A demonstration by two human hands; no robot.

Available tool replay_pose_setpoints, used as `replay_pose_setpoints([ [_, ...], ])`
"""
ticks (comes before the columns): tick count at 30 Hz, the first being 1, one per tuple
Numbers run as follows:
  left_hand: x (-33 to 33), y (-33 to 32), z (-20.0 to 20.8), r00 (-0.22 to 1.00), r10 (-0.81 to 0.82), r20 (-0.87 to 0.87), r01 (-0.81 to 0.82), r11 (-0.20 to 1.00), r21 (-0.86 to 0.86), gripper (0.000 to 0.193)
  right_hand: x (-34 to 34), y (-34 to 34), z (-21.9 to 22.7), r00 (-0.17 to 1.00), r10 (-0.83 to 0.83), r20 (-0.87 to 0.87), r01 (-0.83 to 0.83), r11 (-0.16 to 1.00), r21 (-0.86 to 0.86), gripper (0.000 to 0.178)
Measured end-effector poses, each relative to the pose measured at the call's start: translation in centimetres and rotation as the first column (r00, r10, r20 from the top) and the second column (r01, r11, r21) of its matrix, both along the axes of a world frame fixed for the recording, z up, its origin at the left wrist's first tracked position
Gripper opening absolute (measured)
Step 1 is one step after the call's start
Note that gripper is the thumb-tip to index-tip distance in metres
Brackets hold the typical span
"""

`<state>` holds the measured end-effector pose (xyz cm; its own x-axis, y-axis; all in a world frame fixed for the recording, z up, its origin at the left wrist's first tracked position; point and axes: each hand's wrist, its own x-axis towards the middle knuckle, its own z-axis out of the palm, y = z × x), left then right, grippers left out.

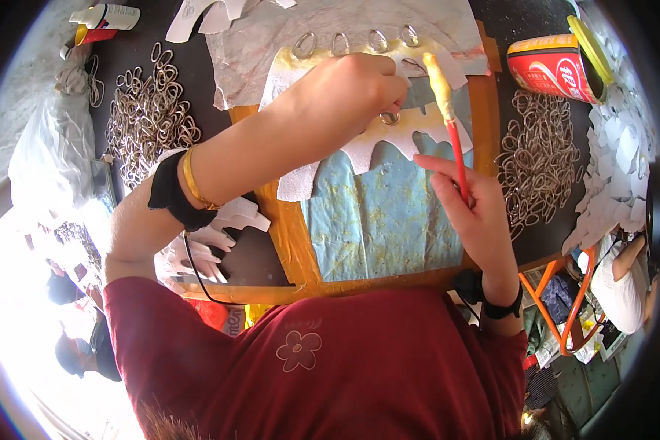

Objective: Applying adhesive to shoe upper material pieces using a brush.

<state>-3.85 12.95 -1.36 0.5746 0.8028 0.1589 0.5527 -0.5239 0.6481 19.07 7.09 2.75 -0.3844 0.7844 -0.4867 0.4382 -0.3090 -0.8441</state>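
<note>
My left hand reaches across the white scalloped pieces, fingers curled and pinched, their tips partly hidden. Just below them is an oval metal ring on the nearer white scalloped piece; whether the fingers touch it I cannot tell. My right hand grips a brush by its red handle, upright, its tip thickly coated in yellowish glue. Several more metal rings sit in a row along the farther white piece. Both pieces lie over a blue, glue-stained sheet.
Piles of metal rings lie at left and right. A red can with a yellow-green lid is at the back right. White cut pieces heap at the far right; others lie near my left elbow. A white bottle is back left.
</note>
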Motion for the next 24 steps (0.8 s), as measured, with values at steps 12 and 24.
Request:
replay_pose_setpoints([
  [12,-0.1,-0.5,1.2,0.997,-0.071,-0.032,0.070,0.997,-0.022,0.014,0.4,-0.6,0.3,1.000,-0.025,0.007,0.024,0.999,0.030,0.024],
  [24,0.3,-0.9,1.5,0.996,-0.047,-0.075,0.050,0.998,0.036,0.013,-0.1,-1.6,0.6,0.998,-0.053,-0.040,0.055,0.997,0.056,0.026],
])
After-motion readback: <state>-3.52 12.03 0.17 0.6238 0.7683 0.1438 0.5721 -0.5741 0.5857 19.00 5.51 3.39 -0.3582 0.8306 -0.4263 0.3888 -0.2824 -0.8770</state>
